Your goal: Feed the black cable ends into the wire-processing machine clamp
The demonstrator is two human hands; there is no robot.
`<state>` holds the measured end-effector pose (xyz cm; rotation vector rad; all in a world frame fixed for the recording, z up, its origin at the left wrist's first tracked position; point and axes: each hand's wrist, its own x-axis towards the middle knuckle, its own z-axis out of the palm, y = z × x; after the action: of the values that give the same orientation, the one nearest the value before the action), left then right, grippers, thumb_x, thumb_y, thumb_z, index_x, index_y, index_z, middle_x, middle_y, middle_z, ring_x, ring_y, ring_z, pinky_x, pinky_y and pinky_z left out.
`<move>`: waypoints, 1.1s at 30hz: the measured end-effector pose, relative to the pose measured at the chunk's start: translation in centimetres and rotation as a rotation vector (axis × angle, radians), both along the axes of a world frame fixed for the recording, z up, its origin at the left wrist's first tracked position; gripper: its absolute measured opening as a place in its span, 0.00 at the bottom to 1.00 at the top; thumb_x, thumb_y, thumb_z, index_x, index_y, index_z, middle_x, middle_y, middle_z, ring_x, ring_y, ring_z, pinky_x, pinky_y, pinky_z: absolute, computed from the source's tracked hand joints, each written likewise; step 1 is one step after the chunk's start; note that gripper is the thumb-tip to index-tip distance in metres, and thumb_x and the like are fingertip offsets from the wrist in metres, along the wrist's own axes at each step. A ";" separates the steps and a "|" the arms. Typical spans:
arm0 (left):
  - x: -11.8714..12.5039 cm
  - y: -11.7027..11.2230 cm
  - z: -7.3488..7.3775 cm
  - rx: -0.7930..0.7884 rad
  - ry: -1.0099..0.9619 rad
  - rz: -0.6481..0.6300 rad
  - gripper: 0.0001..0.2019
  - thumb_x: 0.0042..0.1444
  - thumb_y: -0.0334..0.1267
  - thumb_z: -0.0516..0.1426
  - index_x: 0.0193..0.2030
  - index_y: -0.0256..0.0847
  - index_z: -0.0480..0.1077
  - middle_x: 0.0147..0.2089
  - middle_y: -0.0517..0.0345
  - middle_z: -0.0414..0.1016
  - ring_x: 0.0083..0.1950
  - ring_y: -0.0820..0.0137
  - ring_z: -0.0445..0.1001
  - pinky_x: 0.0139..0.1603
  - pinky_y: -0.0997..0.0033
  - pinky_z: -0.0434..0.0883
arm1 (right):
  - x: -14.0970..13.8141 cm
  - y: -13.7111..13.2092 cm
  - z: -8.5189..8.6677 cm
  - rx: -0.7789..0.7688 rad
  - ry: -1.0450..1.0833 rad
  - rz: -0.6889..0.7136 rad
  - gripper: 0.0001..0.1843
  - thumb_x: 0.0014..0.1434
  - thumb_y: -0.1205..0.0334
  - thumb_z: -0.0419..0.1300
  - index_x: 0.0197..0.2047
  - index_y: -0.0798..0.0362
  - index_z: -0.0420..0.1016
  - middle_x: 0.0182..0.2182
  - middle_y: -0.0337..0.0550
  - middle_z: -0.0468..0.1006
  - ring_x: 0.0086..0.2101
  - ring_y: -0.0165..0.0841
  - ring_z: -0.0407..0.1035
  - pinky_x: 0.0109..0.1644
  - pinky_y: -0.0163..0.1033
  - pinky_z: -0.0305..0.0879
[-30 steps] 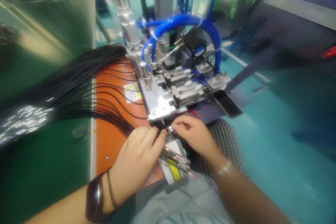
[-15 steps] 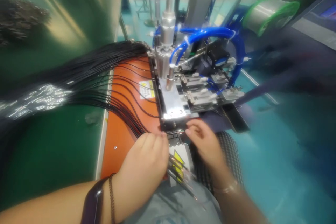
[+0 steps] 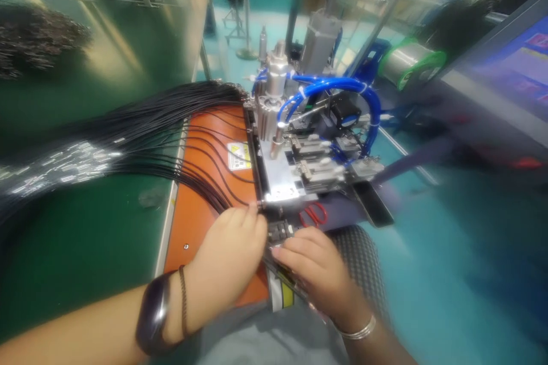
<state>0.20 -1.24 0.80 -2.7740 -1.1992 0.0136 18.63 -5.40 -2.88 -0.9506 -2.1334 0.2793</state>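
Note:
My left hand [image 3: 234, 254] is closed around a bundle of thin black cables [image 3: 216, 197] at the front of the orange machine top. The stripped ends of these cables slant down to the right, partly under my right hand [image 3: 314, 265]. That hand is curled, its thumb and fingertips beside the cable ends; what they pinch is hidden. Just past both hands is a small black fixture block [image 3: 279, 232] at the machine's front edge. Behind it rises the metal press [image 3: 276, 108] on its silver plate [image 3: 282, 177].
More black cables [image 3: 149, 114] hang off the orange top [image 3: 201, 142] to the left. Red-handled scissors [image 3: 314, 215] lie beside the fixture. Blue hoses [image 3: 372, 102] arch over the machine. A green wire spool [image 3: 413, 63] and a screen [image 3: 518, 63] stand at right.
My right hand has moved down and left, from the machine's front edge to the cable ends. The red-handled scissors have come into sight. My left hand still grips the cables, shifted slightly left.

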 end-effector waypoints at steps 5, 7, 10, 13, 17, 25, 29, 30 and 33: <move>-0.6 0.6 0.0 0.084 -0.069 -0.032 0.21 0.50 0.21 0.51 0.52 0.26 0.68 0.54 0.38 0.71 0.50 0.58 0.73 0.52 0.58 0.72 | 0.2 0.4 -0.1 -0.030 0.105 -0.070 0.13 0.60 0.71 0.56 0.48 0.51 0.72 0.37 0.44 0.78 0.38 0.36 0.67 0.43 0.45 0.67; -0.7 0.3 0.4 0.137 -0.114 -0.069 0.22 0.47 0.20 0.49 0.51 0.26 0.68 0.54 0.36 0.71 0.51 0.57 0.73 0.52 0.59 0.73 | 0.4 0.7 0.1 -0.076 0.141 -0.082 0.12 0.60 0.70 0.57 0.46 0.50 0.72 0.36 0.44 0.78 0.37 0.35 0.68 0.43 0.45 0.67; -0.8 -0.2 1.0 0.211 -0.180 -0.108 0.21 0.48 0.19 0.47 0.48 0.25 0.69 0.49 0.36 0.74 0.49 0.57 0.75 0.48 0.59 0.75 | 0.9 0.9 0.2 -0.137 0.212 -0.086 0.11 0.60 0.69 0.57 0.45 0.49 0.73 0.36 0.42 0.77 0.37 0.35 0.68 0.42 0.44 0.67; -0.9 -0.3 1.2 0.255 -0.245 -0.142 0.17 0.52 0.20 0.45 0.44 0.27 0.70 0.48 0.37 0.74 0.49 0.58 0.75 0.46 0.60 0.76 | 1.2 0.9 0.2 -0.189 0.291 -0.071 0.10 0.60 0.68 0.57 0.44 0.49 0.73 0.35 0.42 0.77 0.37 0.35 0.68 0.42 0.44 0.66; -1.1 -0.1 1.3 0.235 -0.281 -0.150 0.14 0.54 0.22 0.45 0.41 0.29 0.69 0.45 0.40 0.75 0.45 0.59 0.75 0.42 0.60 0.76 | 1.0 0.9 0.1 -0.240 0.384 -0.024 0.08 0.60 0.65 0.58 0.43 0.50 0.74 0.34 0.43 0.76 0.36 0.34 0.68 0.40 0.44 0.66; -0.9 -0.5 2.4 0.098 -0.136 -0.064 0.09 0.48 0.24 0.53 0.36 0.37 0.69 0.31 0.55 0.68 0.31 0.63 0.67 0.28 0.62 0.69 | 0.2 1.4 0.3 -0.218 0.417 -0.272 0.08 0.56 0.73 0.61 0.37 0.50 0.75 0.30 0.40 0.76 0.34 0.32 0.69 0.39 0.40 0.66; -0.8 -0.7 2.0 0.088 -0.066 -0.060 0.19 0.47 0.22 0.53 0.48 0.33 0.67 0.32 0.56 0.66 0.32 0.64 0.65 0.30 0.63 0.67 | 0.1 1.3 0.2 -0.222 0.415 -0.308 0.08 0.56 0.73 0.61 0.36 0.50 0.76 0.31 0.40 0.77 0.34 0.32 0.69 0.39 0.40 0.66; -0.8 -0.7 1.9 0.099 -0.063 -0.067 0.21 0.48 0.21 0.53 0.51 0.32 0.66 0.33 0.55 0.66 0.33 0.64 0.65 0.31 0.63 0.67 | 0.2 1.2 0.3 -0.223 0.415 -0.302 0.09 0.56 0.73 0.61 0.37 0.50 0.76 0.31 0.40 0.77 0.35 0.32 0.69 0.40 0.40 0.66; -0.8 -0.5 1.8 0.134 -0.071 -0.047 0.23 0.49 0.22 0.52 0.54 0.30 0.64 0.34 0.54 0.67 0.34 0.63 0.64 0.32 0.62 0.66 | 0.6 1.1 0.5 -0.228 0.403 -0.177 0.10 0.56 0.73 0.61 0.39 0.49 0.75 0.32 0.40 0.77 0.35 0.32 0.68 0.41 0.41 0.66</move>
<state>-0.61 -1.75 2.60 -2.7054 -1.1063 -0.1647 19.23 -4.30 -2.37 -1.1005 -1.6627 0.5817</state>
